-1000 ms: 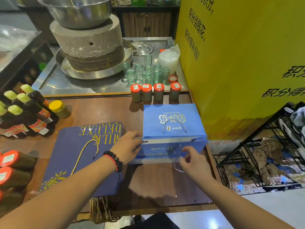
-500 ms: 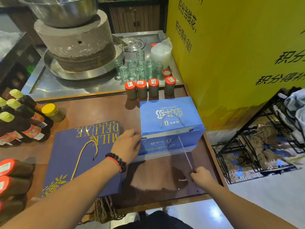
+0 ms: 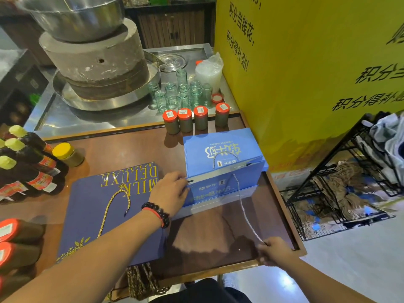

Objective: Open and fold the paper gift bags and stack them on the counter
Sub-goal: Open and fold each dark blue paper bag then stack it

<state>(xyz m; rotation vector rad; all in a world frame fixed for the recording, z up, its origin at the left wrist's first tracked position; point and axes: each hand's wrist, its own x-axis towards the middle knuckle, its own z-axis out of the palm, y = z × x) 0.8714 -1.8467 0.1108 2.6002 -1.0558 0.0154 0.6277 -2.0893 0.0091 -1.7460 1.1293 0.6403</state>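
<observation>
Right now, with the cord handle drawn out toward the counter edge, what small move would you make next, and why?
Probably let the cord handle slacken: the right hand pinches it taut, while the left hand steadies the light blue bag, which isn't flat yet.

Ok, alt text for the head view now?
The left hand steadies a light blue gift bag on the wooden counter while the right hand pulls its white cord handle taut. A navy gift bag lies flat alongside.
</observation>
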